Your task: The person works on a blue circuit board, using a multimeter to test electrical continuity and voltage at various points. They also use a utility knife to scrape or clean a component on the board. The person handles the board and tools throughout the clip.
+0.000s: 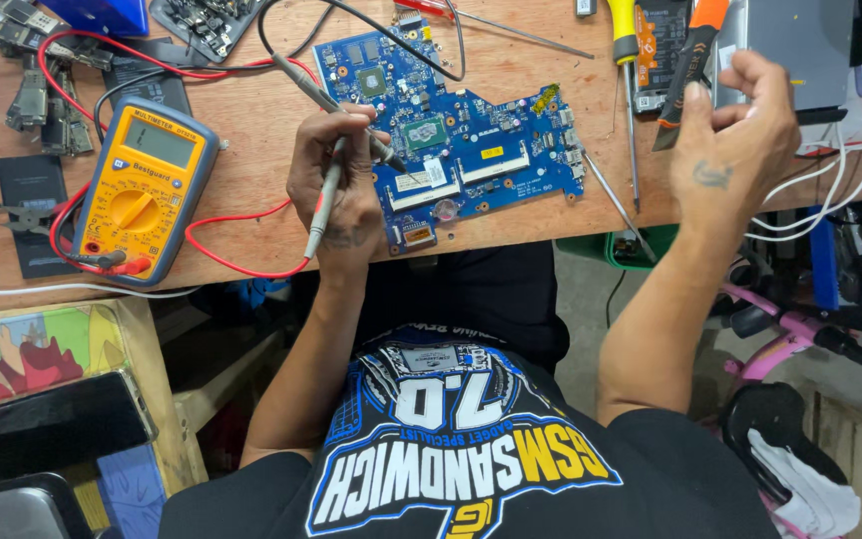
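Closest to me is my black shirt [451, 459], with the wooden bench [251, 170] stretching beyond it. On the bench lies a blue circuit board [461, 140], its near edge at the bench's front, and well to its left a yellow meter [144, 190] with red and black leads. My left hand [336, 180] rests on the board's left part, fingers closed around two grey probes [326, 195], one tip touching the board. My right hand [735, 140] hovers above the bench's right end, fingers loosely curled and holding nothing, just beside an orange-handled tool [690, 60].
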